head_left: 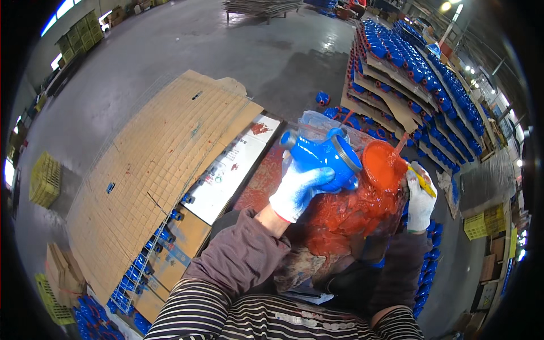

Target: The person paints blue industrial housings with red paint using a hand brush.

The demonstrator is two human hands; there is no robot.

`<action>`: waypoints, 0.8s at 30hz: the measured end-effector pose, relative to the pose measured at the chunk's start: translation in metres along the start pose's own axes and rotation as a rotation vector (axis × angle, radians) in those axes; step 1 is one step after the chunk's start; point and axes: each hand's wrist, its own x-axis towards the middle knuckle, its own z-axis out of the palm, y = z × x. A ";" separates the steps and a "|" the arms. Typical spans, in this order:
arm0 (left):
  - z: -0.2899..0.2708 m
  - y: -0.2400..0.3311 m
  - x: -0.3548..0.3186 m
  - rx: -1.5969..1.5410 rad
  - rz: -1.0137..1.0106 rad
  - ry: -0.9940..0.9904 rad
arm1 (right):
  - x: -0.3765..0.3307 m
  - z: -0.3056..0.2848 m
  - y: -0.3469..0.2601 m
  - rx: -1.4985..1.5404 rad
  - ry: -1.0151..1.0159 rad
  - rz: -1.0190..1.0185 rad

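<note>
My left hand (297,190), in a white glove stained blue, is closed around a blue-painted metal pipe fitting (317,156). The fitting has a wide round opening facing right and a bare threaded end at the upper left. Just right of it is a round container of red paint (385,163), its outside thickly coated in red. Beyond the paint, my gloved right hand (420,198) grips a slim yellow handle (422,181); its working end cannot be made out. A stick (402,143) leans up from the paint container's far rim.
Stacked boards of blue fittings (396,68) rise at the far right. At left, a wire rack covered with cardboard (158,158) has more fittings beneath. A single fitting (322,98) lies on the floor ahead. Yellow crates (45,180) stand farther left. Red paint smears the work surface (258,187).
</note>
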 end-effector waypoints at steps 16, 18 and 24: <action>0.005 -0.007 -0.014 0.148 0.074 0.164 | 0.002 -0.025 0.053 0.114 -0.089 0.122; 0.003 -0.008 -0.012 0.147 0.059 0.152 | 0.001 -0.022 0.055 0.029 -0.052 0.124; 0.002 -0.010 -0.012 -0.057 -0.059 0.119 | -0.002 -0.019 0.069 -0.168 -0.107 0.095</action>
